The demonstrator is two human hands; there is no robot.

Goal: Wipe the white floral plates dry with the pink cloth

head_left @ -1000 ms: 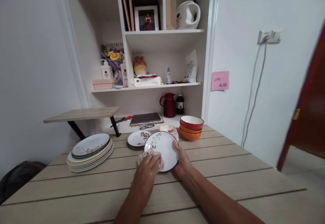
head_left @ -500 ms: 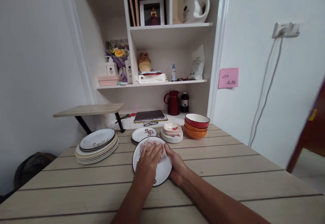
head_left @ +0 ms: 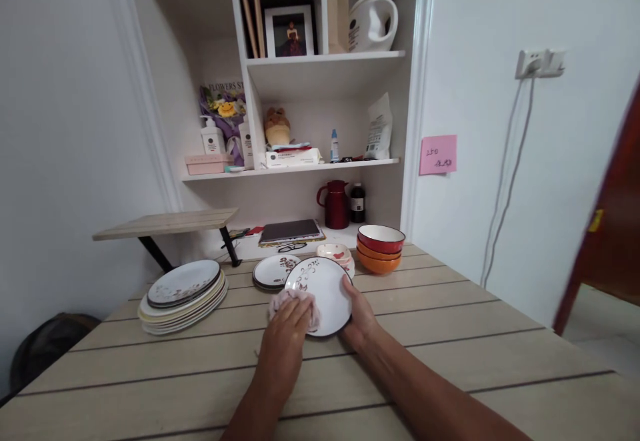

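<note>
A white plate (head_left: 327, 294) with a dark rim and brown floral print is held up off the table, tilted toward me. My right hand (head_left: 361, 317) grips its right edge, thumb on the face and the other fingers behind, out of sight. My left hand (head_left: 287, 331) presses a crumpled pale pink cloth (head_left: 313, 314) against the plate's lower left edge. Behind the plate lie a short stack of smaller floral plates (head_left: 273, 271) and a partly hidden pile of small dishes (head_left: 333, 251) with heart prints.
A tall plate stack (head_left: 183, 284) stands on the left of the slatted table (head_left: 200, 374), beside a small raised wooden shelf (head_left: 165, 222). Nested red and orange bowls (head_left: 380, 254) sit at the right. Behind are glasses (head_left: 291, 247), a laptop (head_left: 289, 230) and a red jug (head_left: 336, 205).
The plate has moved up and to the right and turned in my right hand. My left hand has slid the cloth from the plate's upper middle to its lower left edge.
</note>
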